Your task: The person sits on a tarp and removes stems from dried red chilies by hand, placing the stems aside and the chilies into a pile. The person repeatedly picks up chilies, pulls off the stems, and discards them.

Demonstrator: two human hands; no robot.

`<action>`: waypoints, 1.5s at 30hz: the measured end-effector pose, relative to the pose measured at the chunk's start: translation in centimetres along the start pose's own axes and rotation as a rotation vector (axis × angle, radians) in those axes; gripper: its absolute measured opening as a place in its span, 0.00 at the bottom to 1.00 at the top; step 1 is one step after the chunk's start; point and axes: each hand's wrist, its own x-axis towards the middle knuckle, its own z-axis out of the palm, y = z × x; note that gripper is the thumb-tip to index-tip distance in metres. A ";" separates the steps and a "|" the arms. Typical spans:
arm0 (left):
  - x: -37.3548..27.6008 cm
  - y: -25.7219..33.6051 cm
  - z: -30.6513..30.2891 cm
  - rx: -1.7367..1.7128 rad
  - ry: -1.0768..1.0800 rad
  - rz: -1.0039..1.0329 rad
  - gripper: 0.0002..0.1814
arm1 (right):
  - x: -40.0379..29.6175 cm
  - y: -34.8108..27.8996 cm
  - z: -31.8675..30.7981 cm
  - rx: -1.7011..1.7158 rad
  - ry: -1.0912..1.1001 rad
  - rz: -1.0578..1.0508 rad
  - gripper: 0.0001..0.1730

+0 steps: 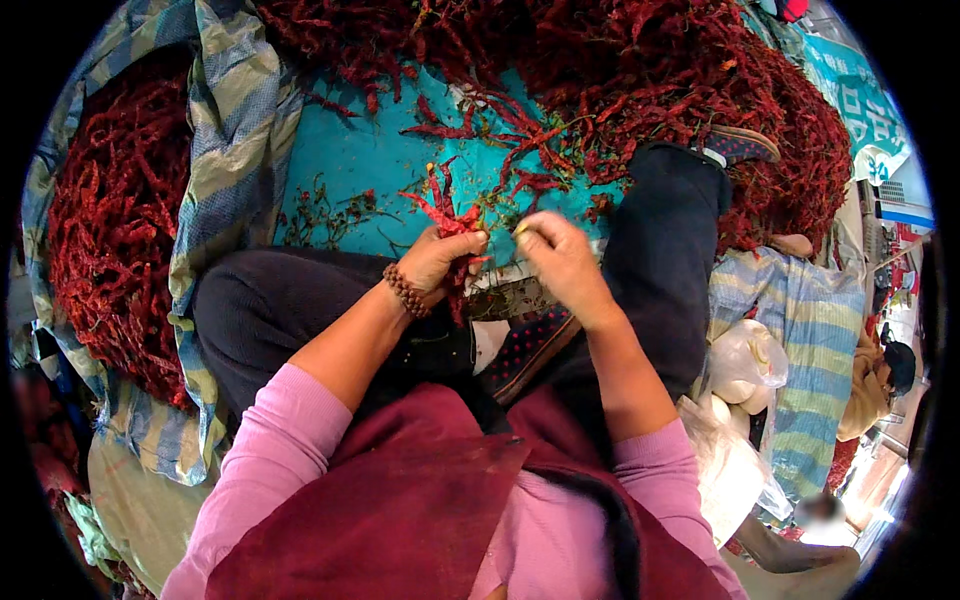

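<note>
My left hand (442,259), with a beaded bracelet at its wrist, is closed round a small bunch of dried red chillies (452,217); their tips point several ways. Close by on the right, my right hand (559,255) has its thumb and forefinger pinched on a small yellowish-green bit, perhaps a stem. The two hands are apart. Beneath and beyond them lies a teal sheet (345,165), strewn with loose chillies (532,139) and green stem scraps (319,221). Both hands are above my crossed lower leg and shoe.
A large heap of dried chillies (675,67) spreads across the far side. At left stands a striped woven sack (232,150) full of chillies (124,247). Plastic bags (739,367) and another striped sack (814,367) are at right. Other people are partly visible at the right rim.
</note>
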 end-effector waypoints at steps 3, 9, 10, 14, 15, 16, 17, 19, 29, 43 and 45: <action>-0.1 -0.5 0.4 0.217 0.097 0.030 0.11 | 0.6 -0.2 0.6 -0.002 0.101 -0.112 0.12; -0.8 -0.2 1.7 0.400 0.117 0.138 0.07 | 0.8 1.3 3.4 0.334 0.103 0.080 0.10; -1.2 0.2 2.0 0.345 0.122 0.125 0.08 | 0.4 0.9 3.4 0.472 0.103 0.155 0.08; -0.7 -0.2 1.6 0.286 0.159 0.082 0.10 | 0.0 1.9 3.7 0.664 0.108 0.235 0.07; -0.7 -0.2 1.5 0.287 0.105 0.080 0.11 | -0.1 1.9 3.2 0.699 0.035 0.242 0.07; -0.6 -0.1 1.3 0.289 0.051 0.078 0.12 | -0.1 2.0 2.7 0.734 -0.038 0.249 0.07; -0.6 -0.2 1.1 0.290 -0.003 0.076 0.12 | -0.2 2.0 2.0 0.693 -0.107 0.256 0.07; -0.3 -0.7 0.9 0.329 -0.112 0.114 0.13 | -0.3 2.0 0.7 0.611 -0.241 0.262 0.08; -0.7 0.6 0.8 -0.152 -0.064 -0.019 0.14 | 1.6 7.9 -1.4 0.066 0.210 0.264 0.13; 0.5 -1.3 -0.2 0.158 0.440 0.060 0.09 | 1.3 6.7 1.4 -0.945 0.353 -0.262 0.10; 0.4 -1.6 -0.2 0.229 0.371 0.172 0.10 | 0.8 5.1 2.4 -0.710 0.266 -0.154 0.12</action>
